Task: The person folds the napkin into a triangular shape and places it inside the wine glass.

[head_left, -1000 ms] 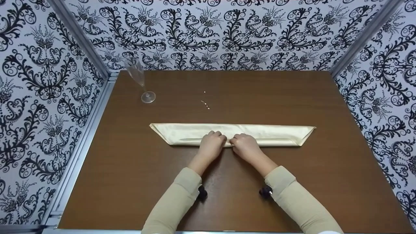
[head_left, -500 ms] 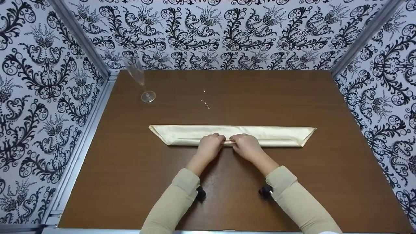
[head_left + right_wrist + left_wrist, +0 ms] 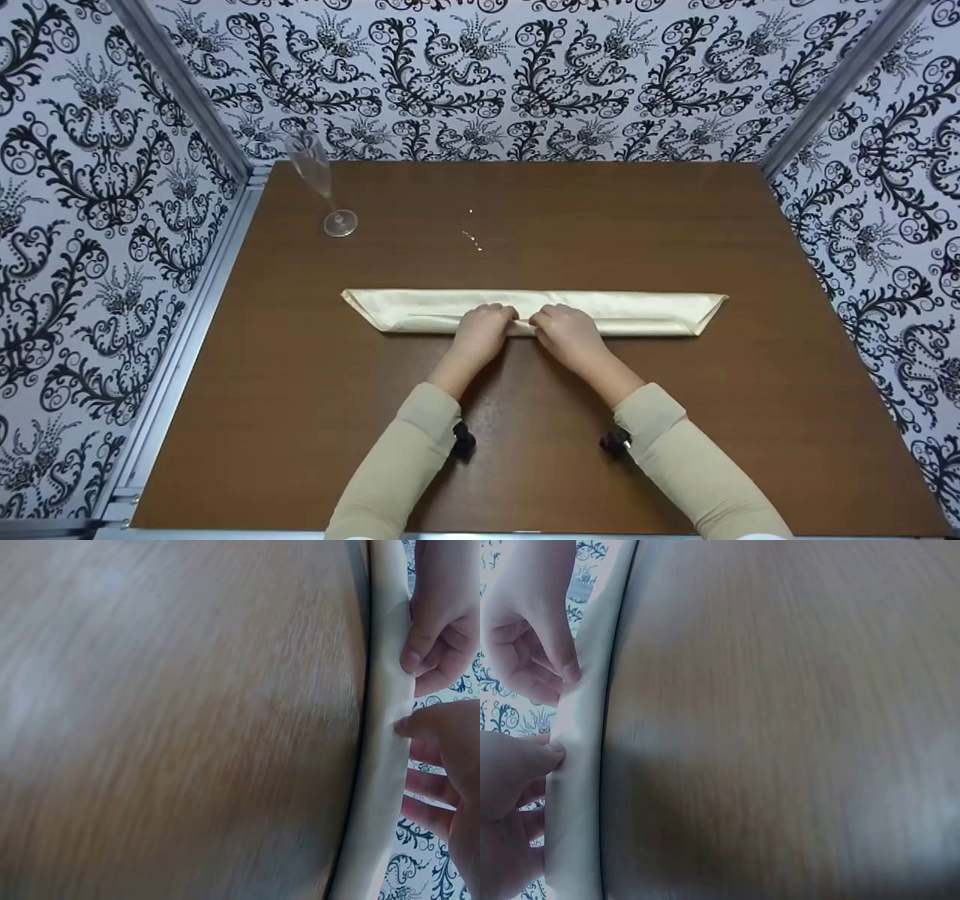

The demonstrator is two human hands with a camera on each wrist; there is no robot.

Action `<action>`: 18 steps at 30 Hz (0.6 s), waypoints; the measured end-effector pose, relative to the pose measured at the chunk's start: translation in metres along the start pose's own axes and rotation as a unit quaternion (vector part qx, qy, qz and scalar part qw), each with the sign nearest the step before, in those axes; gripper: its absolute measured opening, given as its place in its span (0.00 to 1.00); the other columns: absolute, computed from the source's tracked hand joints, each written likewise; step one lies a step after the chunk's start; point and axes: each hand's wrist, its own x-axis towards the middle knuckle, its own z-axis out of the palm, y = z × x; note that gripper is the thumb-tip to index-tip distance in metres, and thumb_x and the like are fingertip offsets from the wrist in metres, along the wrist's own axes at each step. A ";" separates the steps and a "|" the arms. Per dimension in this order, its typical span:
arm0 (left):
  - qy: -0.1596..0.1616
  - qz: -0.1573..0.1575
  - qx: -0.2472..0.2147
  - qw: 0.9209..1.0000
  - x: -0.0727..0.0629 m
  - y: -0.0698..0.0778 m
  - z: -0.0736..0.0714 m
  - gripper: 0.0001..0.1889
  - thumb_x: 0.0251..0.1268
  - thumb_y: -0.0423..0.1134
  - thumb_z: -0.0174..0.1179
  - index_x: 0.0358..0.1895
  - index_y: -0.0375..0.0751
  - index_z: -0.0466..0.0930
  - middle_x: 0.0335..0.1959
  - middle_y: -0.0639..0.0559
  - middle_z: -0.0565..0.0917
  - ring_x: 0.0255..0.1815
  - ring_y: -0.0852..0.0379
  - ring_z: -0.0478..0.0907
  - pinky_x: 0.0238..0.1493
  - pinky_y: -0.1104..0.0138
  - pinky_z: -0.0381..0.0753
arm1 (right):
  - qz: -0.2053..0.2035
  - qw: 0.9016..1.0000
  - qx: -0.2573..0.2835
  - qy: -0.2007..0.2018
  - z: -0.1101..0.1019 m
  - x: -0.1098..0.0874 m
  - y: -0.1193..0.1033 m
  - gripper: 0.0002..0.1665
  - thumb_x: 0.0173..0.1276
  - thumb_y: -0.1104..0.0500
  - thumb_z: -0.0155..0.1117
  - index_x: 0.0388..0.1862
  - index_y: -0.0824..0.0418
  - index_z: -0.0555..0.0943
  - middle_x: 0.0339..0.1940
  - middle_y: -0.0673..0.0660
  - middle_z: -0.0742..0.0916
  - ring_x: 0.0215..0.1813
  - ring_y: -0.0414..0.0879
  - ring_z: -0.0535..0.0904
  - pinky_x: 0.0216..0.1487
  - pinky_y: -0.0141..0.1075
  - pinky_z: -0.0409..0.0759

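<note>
A pale gold satin napkin (image 3: 652,304) lies folded into a long band across the table, its ends slanted and its near edge turned up into a narrow roll. My left hand (image 3: 482,335) pinches that roll near the middle, thumb on the near side. Close to its right, my right hand (image 3: 570,335) pinches the same edge, leaving a short stretch of cloth between the two. In the left wrist view, the thumbs press the rolled edge (image 3: 576,802) from the table side. Fingers curl over its far side in the right wrist view, partly hidden by the cloth (image 3: 384,757).
A clear champagne flute (image 3: 341,223) stands at the back left of the brown table (image 3: 637,225). Several tiny pale specks (image 3: 472,238) dot the wood beyond the napkin. Patterned panels (image 3: 480,75) on metal posts enclose the back and sides.
The left hand has shifted slightly left along the rolled edge. The right hand stays almost in place. The napkin's near edge looks a little more rolled between the hands.
</note>
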 end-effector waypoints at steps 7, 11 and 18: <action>-0.006 -0.008 -0.009 1.000 0.004 -0.003 0.001 0.08 0.64 0.36 0.59 0.43 0.44 0.84 0.35 0.49 0.85 0.36 0.48 0.82 0.38 0.57 0.80 | -0.032 0.999 -0.010 0.013 0.008 0.000 0.004 0.11 0.46 0.69 0.72 0.30 0.61 0.83 0.28 0.55 0.84 0.29 0.53 0.79 0.31 0.43 0.79; 0.010 0.003 0.005 1.000 0.003 -0.004 0.001 0.08 0.65 0.36 0.61 0.44 0.44 0.85 0.37 0.49 0.84 0.37 0.48 0.81 0.38 0.57 0.79 | -0.032 0.999 -0.009 0.011 0.009 0.001 0.005 0.10 0.46 0.71 0.69 0.29 0.61 0.83 0.26 0.55 0.84 0.27 0.53 0.79 0.29 0.43 0.78; 0.041 0.038 0.061 0.997 -0.003 -0.001 -0.001 0.07 0.67 0.42 0.60 0.39 0.48 0.86 0.41 0.52 0.82 0.41 0.50 0.78 0.37 0.57 0.78 | 0.004 1.000 0.015 -0.021 0.003 0.004 0.003 0.10 0.48 0.71 0.67 0.31 0.62 0.84 0.27 0.55 0.85 0.30 0.53 0.81 0.33 0.45 0.80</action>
